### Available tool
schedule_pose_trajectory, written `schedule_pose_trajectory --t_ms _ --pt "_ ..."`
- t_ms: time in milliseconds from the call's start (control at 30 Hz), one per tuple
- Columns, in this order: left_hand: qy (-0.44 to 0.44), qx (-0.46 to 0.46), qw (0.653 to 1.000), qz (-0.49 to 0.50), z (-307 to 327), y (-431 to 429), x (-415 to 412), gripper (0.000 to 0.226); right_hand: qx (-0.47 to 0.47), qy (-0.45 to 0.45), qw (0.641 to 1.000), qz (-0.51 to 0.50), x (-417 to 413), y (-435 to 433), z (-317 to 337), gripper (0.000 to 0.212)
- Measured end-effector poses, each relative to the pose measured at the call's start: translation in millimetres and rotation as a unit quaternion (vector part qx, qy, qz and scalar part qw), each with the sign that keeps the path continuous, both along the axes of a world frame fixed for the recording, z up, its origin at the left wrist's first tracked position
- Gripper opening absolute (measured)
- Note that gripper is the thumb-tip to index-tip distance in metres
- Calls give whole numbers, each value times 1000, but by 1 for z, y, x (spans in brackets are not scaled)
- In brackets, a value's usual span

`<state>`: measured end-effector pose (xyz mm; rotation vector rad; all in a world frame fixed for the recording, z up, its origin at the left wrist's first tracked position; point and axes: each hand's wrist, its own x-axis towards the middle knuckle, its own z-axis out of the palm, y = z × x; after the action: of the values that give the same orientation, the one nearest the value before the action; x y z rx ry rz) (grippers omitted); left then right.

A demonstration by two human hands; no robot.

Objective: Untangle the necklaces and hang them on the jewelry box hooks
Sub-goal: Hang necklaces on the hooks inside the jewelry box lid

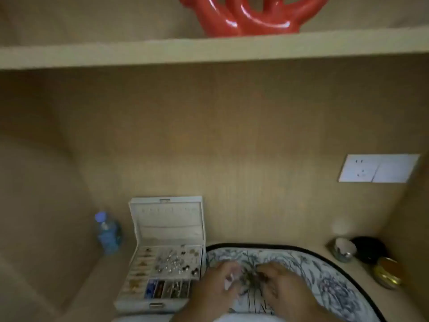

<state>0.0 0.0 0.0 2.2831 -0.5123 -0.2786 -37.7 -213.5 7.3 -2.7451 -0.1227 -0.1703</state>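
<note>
So we're at the fiddly part: the necklaces (251, 276) are one dark clump on the flowery mat (329, 273), right between our two hands. The left hand (216, 283) and right hand (282, 284) both have fingers curled in on the clump from either side and look like they're pinching at it. It's too blurry to see which strand each one has, or how many chains are in there.

The jewelry box (167, 254) sits just left of the mat on the desk (92, 289), with its lid standing up. The hooks (167, 209) run in a row near the top of the lid and look bare, so we'd guess nothing's hung yet.

Tips for this step, for what they're worth:
- Don't pull the ends apart, that probably just tightens the knot. Spread the clump flat on the mat and loosen the middle first.
- Pin one chain down with one hand and work a single loop free with the other.
- Find a clasp and feed it back through, instead of yanking.
- Once one is free, lift it by the clasp end and go straight to a hook, so it doesn't drop back into the pile or into the open tray of earrings.
</note>
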Motion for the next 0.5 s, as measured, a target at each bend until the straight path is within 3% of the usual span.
schedule_pose_trajectory --t_ms 67,167,333,500 --pt "-39 -26 999 -13 -5 -10 18 15 -18 24 998 55 17 -10 -12 39" --pt "-89 -31 996 -1 -25 -25 42 25 3 8 999 43 45 -17 -36 42" --pt "-147 19 988 -44 -72 -39 63 31 -39 18 997 61 63 -28 -73 54" --pt "-187 63 980 -36 -104 -46 52 38 -23 16 999 41 49 -27 -108 59"
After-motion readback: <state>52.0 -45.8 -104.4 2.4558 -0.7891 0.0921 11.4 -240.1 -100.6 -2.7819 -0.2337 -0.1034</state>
